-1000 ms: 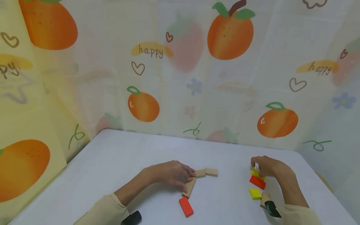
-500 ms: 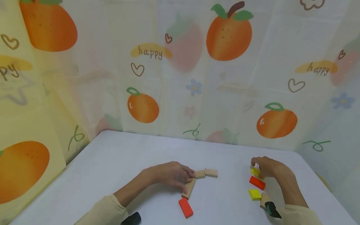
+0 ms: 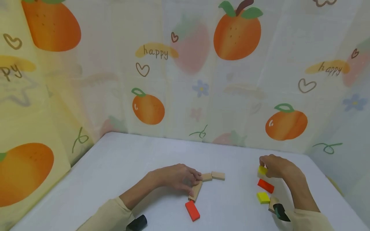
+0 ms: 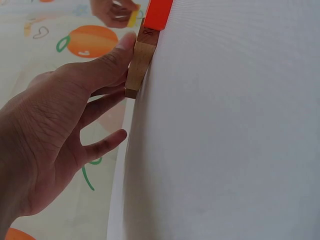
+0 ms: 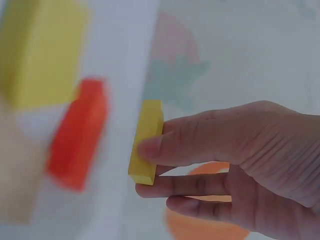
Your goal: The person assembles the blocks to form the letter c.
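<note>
My left hand (image 3: 179,178) holds a plain wooden block (image 3: 197,191) on the white table, thumb at its near end and fingertips toward the far end. In the left wrist view the thumb lies along the wooden block (image 4: 139,65), and the little finger sticks out free. A red block (image 3: 192,210) lies at the near end of this piece. At the right, my right hand (image 3: 279,166) pinches a yellow block (image 5: 146,142) between thumb and fingers, held up above the table. Below it lies another red block (image 3: 265,185).
Two wooden blocks, one (image 3: 207,177) near the left fingertips and one (image 3: 218,175) farther right, form a line. A second yellow block (image 3: 263,197) and a wooden block (image 3: 273,204) lie close to the right wrist. A fruit-print cloth (image 3: 179,106) hangs behind the table (image 3: 138,147).
The right hand has lifted the yellow block away from the red one, upward and slightly back. The left hand and its wooden block stay in place.
</note>
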Motion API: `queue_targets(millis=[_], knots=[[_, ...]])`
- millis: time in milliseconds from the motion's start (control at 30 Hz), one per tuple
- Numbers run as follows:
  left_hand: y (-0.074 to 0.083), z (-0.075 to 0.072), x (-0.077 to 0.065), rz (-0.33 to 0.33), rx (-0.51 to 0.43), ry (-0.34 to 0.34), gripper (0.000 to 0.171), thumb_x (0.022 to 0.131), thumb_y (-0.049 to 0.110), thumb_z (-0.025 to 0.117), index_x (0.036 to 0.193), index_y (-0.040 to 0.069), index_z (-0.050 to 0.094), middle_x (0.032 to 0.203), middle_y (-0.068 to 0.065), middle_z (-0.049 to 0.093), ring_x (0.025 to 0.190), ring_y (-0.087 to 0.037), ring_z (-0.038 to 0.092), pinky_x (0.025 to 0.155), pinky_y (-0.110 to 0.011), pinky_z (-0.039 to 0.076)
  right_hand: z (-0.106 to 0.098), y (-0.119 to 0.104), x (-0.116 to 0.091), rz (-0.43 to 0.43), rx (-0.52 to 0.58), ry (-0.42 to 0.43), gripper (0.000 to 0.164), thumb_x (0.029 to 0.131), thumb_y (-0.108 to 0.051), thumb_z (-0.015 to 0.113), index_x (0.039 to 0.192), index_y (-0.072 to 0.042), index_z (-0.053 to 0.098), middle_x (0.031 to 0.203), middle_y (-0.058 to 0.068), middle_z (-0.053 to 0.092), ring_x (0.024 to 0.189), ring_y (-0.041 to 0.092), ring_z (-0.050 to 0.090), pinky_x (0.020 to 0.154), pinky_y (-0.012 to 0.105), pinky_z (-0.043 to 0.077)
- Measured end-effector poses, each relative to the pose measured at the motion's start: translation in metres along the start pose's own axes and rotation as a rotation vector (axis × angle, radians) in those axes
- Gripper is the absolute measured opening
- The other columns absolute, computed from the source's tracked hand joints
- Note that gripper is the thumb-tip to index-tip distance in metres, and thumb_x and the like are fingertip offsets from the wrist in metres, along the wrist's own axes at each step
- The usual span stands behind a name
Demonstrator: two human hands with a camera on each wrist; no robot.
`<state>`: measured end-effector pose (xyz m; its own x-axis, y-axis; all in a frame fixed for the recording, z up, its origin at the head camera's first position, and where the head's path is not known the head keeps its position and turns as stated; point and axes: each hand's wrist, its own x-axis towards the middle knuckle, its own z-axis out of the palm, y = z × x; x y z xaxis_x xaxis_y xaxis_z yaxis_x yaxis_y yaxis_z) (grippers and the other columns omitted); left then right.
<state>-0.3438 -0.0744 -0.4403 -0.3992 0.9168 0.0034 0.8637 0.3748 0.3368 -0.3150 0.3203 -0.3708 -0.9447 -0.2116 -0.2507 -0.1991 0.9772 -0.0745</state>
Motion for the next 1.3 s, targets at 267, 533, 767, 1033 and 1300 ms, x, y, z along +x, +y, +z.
queue_targets(millis=[267, 533, 767, 1033, 1300], knots=[[0.0, 0.0, 0.002, -0.047, -0.003, -0.015, 0.042, 0.093, 0.042, 0.078, 0.127, 0.017, 0.077, 0.145, 0.006, 0.067, 0.142, -0.006, 0.057, 0.113, -0.025, 0.05, -0.018, -0.061, -0.011, -0.198, -0.056, 0.143, 0.029, 0.085, -0.006, 0.082, 0.111, -0.011, 0.069, 0.097, -0.002, 0.071, 0.081, 0.015, 0.058, 0.081, 0.039, 0.061], [0.001, 0.003, 0.002, -0.022, -0.019, 0.006, 0.046, 0.093, 0.046, 0.077, 0.129, 0.018, 0.076, 0.144, 0.005, 0.067, 0.14, -0.008, 0.06, 0.112, -0.026, 0.051, -0.012, -0.102, -0.024, -0.441, 0.01, 0.09, 0.028, 0.085, -0.01, 0.085, 0.108, -0.019, 0.072, 0.099, -0.009, 0.073, 0.083, 0.005, 0.06, 0.082, 0.03, 0.061], [0.001, 0.001, 0.001, -0.025, -0.021, -0.004, 0.045, 0.093, 0.046, 0.077, 0.128, 0.018, 0.077, 0.145, 0.005, 0.067, 0.141, -0.008, 0.059, 0.112, -0.025, 0.051, 0.005, -0.131, -0.036, -0.504, 0.036, -0.065, 0.023, 0.086, -0.013, 0.084, 0.104, -0.022, 0.072, 0.089, -0.016, 0.065, 0.079, 0.0, 0.054, 0.081, 0.024, 0.056], [0.0, -0.002, 0.002, -0.045, -0.034, -0.017, 0.043, 0.093, 0.042, 0.078, 0.127, 0.016, 0.077, 0.144, 0.005, 0.068, 0.141, -0.008, 0.058, 0.112, -0.023, 0.051, 0.023, -0.167, -0.041, -0.508, 0.036, -0.278, 0.024, 0.087, -0.013, 0.084, 0.102, -0.027, 0.071, 0.084, -0.017, 0.058, 0.079, -0.001, 0.052, 0.081, 0.016, 0.052], [0.002, -0.003, 0.003, -0.068, -0.034, -0.01, 0.048, 0.09, 0.041, 0.08, 0.131, 0.017, 0.075, 0.145, 0.006, 0.067, 0.141, -0.006, 0.059, 0.112, -0.021, 0.049, 0.036, -0.185, -0.04, -0.571, -0.005, -0.336, 0.019, 0.088, -0.012, 0.083, 0.097, -0.023, 0.07, 0.077, -0.014, 0.053, 0.076, -0.001, 0.048, 0.071, 0.015, 0.045]])
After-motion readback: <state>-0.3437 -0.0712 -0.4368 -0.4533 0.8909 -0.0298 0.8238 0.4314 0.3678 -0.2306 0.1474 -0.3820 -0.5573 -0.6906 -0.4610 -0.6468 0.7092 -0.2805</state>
